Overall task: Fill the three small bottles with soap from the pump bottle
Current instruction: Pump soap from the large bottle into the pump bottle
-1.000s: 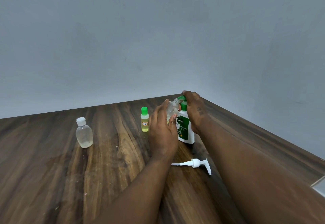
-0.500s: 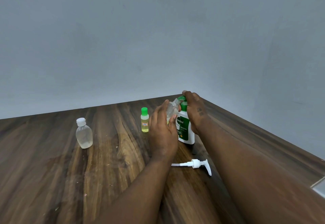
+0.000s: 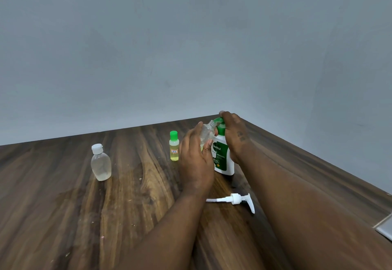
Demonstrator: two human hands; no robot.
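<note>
My right hand (image 3: pixel 235 136) grips the white and green soap bottle (image 3: pixel 222 159) near its neck; the bottle stands on the wooden table (image 3: pixel 63 216) with its pump removed. My left hand (image 3: pixel 196 159) holds a small clear open bottle (image 3: pixel 206 132), tilted with its mouth against the soap bottle's green neck. A little yellow liquid shows low in that clear bottle. A small bottle with a green cap (image 3: pixel 174 146), holding yellow liquid, stands just left of my left hand. A clear bottle with a white cap (image 3: pixel 100 162) stands farther left.
The white pump head (image 3: pixel 235 200) lies on its side on the table between my forearms. Grey walls meet the table at its far and right edges. A grey object (image 3: pixel 385 228) shows at the right border.
</note>
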